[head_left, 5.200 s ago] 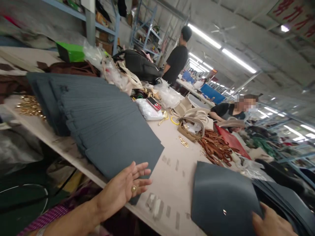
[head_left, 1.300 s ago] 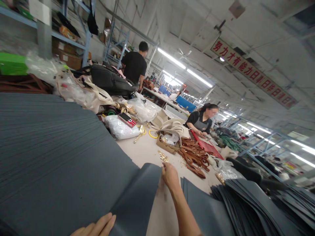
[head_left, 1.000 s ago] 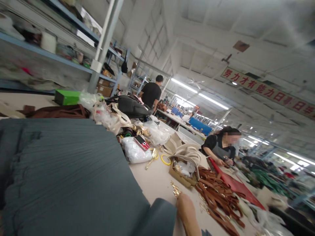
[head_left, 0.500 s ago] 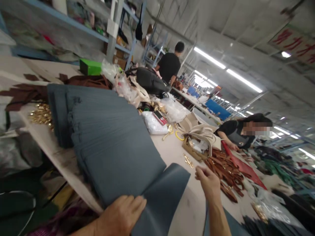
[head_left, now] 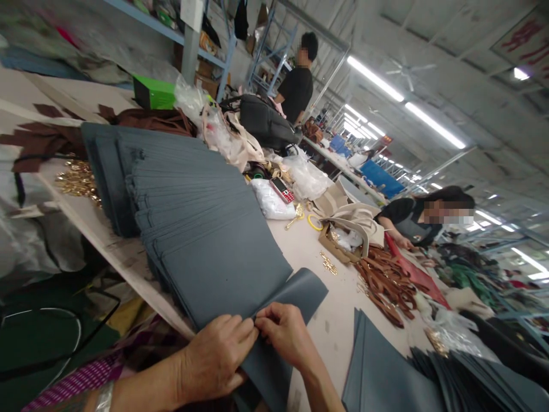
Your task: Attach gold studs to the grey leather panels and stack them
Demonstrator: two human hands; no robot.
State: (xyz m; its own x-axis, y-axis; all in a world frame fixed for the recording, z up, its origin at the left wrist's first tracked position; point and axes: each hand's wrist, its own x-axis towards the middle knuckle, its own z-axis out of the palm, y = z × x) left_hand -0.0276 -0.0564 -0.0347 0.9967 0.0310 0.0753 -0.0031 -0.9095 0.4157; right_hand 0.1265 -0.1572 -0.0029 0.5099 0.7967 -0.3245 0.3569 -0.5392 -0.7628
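Observation:
My left hand [head_left: 221,352] is closed on a curled blue-grey leather-like sheet [head_left: 306,289], near the front of the table. Against its fingers, my right hand [head_left: 285,335] pinches at the sheet's edge. Whatever lies between the right fingertips is too small and hidden to make out. Beyond both hands spreads a fanned stack of the same blue-grey sheets [head_left: 210,229]. Small gold metal pieces [head_left: 328,263] lie in a little group on the table, past my right hand.
More blue-grey sheets [head_left: 381,366] lie at lower right. Brown straps [head_left: 386,286], a small cardboard box [head_left: 338,249], a red-keyed phone [head_left: 282,190] and a gold heap [head_left: 79,180] share the table [head_left: 326,326]. A co-worker [head_left: 412,217] sits across; another person [head_left: 295,86] stands farther back.
My right hand has come left from beside the gold pieces to meet my left hand at the sheet's edge. My left hand keeps its hold. The view has shifted slightly.

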